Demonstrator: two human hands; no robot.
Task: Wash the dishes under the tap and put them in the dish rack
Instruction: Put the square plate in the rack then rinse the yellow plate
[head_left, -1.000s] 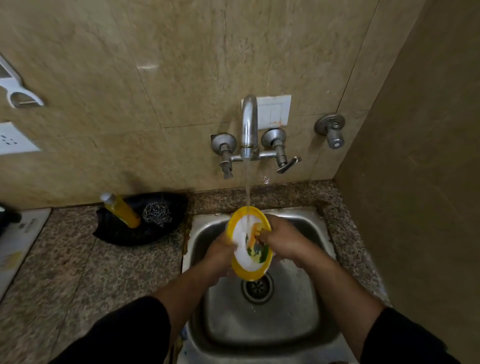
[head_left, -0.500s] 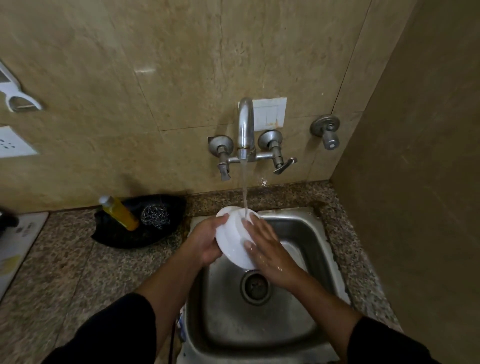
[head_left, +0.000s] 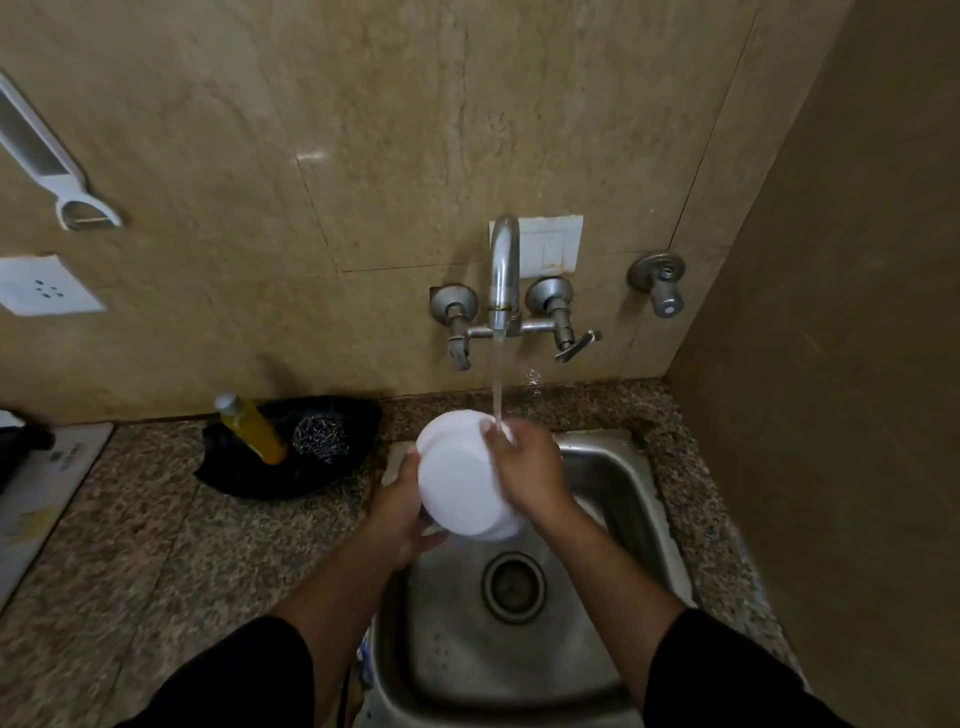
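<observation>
White and smooth, the underside of a bowl is facing the person, who is holding it tipped on its side over the back left corner of the steel sink, with its rim pointing away towards the tiled wall. The left hand is cupping the bowl's lower left edge, fingers curled round the rim and out of sight behind it, thumb lying along the side. The right hand is pressing flat against the bowl's right flank, fingers together and reaching up to the top edge, where the stream from the tap is landing on the fingertips and the rim beside them.

The bowl is lying between the two hands, both touching it, so either could carry it off; the left one looks to have the firmer hold, as I judge it. Its open mouth is turned away, so whether the inside is clean I cannot tell.

The sink basin itself is holding no other dishes, only water running to the drain. On the granite counter to the left, a black tray is holding a yellow soap bottle leaning against the wall and a steel scourer just beside it. No dish rack is showing anywhere, so the bowl will probably have to travel out of this view.
</observation>
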